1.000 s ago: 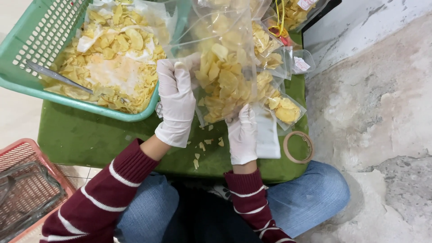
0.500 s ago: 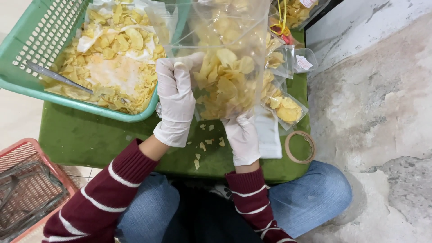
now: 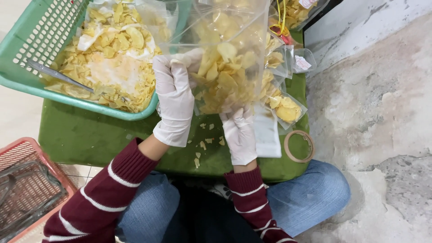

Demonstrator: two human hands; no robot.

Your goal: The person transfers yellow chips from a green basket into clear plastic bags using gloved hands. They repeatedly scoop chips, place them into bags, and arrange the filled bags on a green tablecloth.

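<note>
Both hands wear white gloves. My left hand (image 3: 173,96) grips the left side of a clear plastic bag (image 3: 225,58) full of yellow chips, held up above a green table (image 3: 90,139). My right hand (image 3: 238,132) supports the same bag from below at its bottom right. A few chip crumbs (image 3: 204,146) lie on the table under the bag.
A green basket (image 3: 40,49) with loose chips and a metal utensil (image 3: 56,75) stands at the left. Several filled small bags (image 3: 285,105) lie at the right, beside a tape roll (image 3: 299,146) and a white sheet (image 3: 267,135). A red basket (image 3: 27,189) sits lower left. Concrete floor right.
The bag of chips has been lifted higher off the table, and both hands have risen slightly with it.
</note>
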